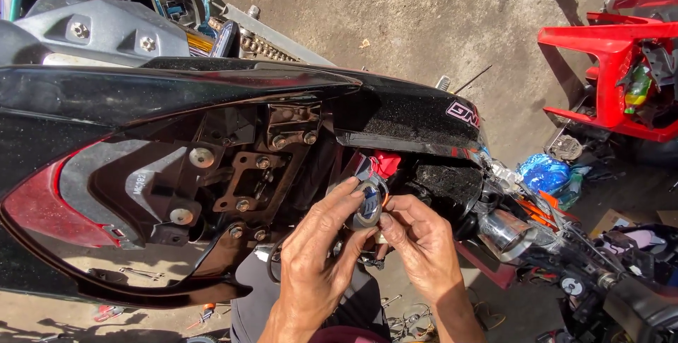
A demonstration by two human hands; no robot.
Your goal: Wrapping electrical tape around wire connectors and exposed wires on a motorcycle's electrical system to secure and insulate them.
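Both hands, left and right, pinched a tape roll at centre frame, steadying it beside the motorcycle tail wiring

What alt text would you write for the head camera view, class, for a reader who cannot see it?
Left hand and right hand together hold a roll of black tape beside the opened tail of a black motorcycle. A red plastic chair stands on the concrete.

Left hand is raised palm-inward, fingers curled, thumb and fingertips pinching. Right hand mirrors it just beside, fingertips meeting the left's. Both forearms rise from the lower edge.
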